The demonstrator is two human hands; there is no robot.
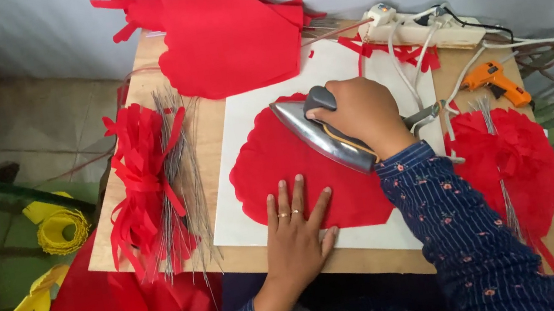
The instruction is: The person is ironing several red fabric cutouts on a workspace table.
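Red scalloped-edge fabric piece (295, 175) lies flat on a white rectangular sheet (240, 116) in the middle of the wooden bench (234, 260). Over its far right part rests a grey metal flat iron (319, 137), its dark handle clamped in the right hand (360, 115). The left hand (296, 231) lies open, fingers spread, palm down on the fabric's near edge, just beside the iron's near side.

At the far edge lies a larger folded red fabric piece (226, 33). On the left sit a bundle of red cut strips (143, 182) and a sheaf of thin grey wires (181, 186). At the far right are a white power strip (413, 28) with cords and an orange glue gun (497, 81); nearer, red ruffled fabric flowers (516, 153). Yellow ribbon rolls (61, 229) lie left of the bench.
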